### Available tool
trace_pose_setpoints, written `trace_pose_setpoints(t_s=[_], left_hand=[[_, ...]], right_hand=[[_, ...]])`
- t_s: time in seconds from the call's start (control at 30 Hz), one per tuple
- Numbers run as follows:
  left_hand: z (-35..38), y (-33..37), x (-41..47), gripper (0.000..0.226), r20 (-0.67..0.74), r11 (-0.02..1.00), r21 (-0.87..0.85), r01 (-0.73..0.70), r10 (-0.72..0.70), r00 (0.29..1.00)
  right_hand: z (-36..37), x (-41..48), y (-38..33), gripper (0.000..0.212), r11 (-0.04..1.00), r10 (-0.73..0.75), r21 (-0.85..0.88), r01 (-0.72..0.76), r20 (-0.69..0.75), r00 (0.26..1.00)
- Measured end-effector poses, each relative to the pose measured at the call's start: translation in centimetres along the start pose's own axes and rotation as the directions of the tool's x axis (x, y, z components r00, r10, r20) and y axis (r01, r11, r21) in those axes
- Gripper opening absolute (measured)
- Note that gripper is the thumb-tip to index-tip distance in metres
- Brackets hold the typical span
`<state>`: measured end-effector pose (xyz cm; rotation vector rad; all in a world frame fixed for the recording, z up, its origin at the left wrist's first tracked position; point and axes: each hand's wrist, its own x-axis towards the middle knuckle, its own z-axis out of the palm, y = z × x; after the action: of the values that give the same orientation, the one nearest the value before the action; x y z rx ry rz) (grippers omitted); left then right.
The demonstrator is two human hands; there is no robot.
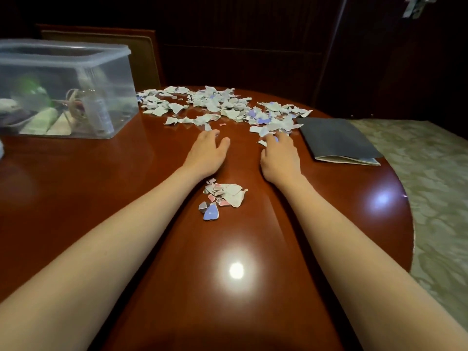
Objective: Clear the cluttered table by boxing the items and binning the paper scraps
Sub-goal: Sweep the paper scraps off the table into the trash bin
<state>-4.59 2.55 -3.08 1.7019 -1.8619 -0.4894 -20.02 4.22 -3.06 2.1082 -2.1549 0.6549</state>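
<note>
Raking seems best: with the left hand (pixel 206 150) flat and open and the right hand (pixel 278 155) bent-fingered, grip unclear, at the near edge of the paper scraps (pixel 215 105) spread just beyond them, drag both hands inward across the counter (pixel 101 186) toward the small pile (pixel 222 197) behind them.

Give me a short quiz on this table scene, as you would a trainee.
1. True or false: the clear plastic storage box at the left of the glossy reddish-brown wooden table is empty.
2. What lies just right of the right hand? A) a flat dark grey folder B) a green mug C) scissors
3. Where does the small pile of torn paper scraps sit?
Key: 1 false, it holds items. 2 A. 3 Between the two forearms, nearer the person than the left hand.
</note>
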Motion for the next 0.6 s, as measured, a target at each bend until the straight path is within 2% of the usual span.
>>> trace_pose_setpoints(t_s=[0.1,0.2,0.33,0.47,0.53,0.6], left_hand=[[1.4,0.2,2.4,0.058,0.020,0.995,0.103,0.008,-0.010,1.000],[1.5,0.2,4.6,0.057,-0.030,0.987,0.159,0.000,0.005,1.000],[0.7,-1.5,8.1,0.056,-0.064,0.946,0.324,-0.017,0.040,0.997],[-0.7,-3.8,11.1,0.057,-0.066,0.919,0.388,0.073,-0.052,0.997],[-1.0,-4.7,11.8,0.058,-0.010,0.896,0.420,0.143,-0.152,0.988],[-0.9,-5.0,12.2,0.055,0.049,0.883,0.444,0.151,-0.193,0.980]], right_hand=[[0.8,2.3,0.2,0.038,0.998,-0.012,-0.056,0.010,-0.038,0.999],[1.4,4.5,0.7,0.038,0.996,-0.012,-0.087,0.004,-0.088,0.996],[2.2,7.5,2.0,0.038,0.997,0.013,-0.074,-0.027,-0.182,0.983],[3.3,9.9,2.6,0.048,0.996,0.064,-0.054,-0.067,-0.060,0.996],[3.7,10.7,2.8,0.052,0.995,0.093,-0.037,-0.093,0.006,0.996],[3.7,11.2,3.0,0.054,0.993,0.109,-0.036,-0.108,0.018,0.994]])
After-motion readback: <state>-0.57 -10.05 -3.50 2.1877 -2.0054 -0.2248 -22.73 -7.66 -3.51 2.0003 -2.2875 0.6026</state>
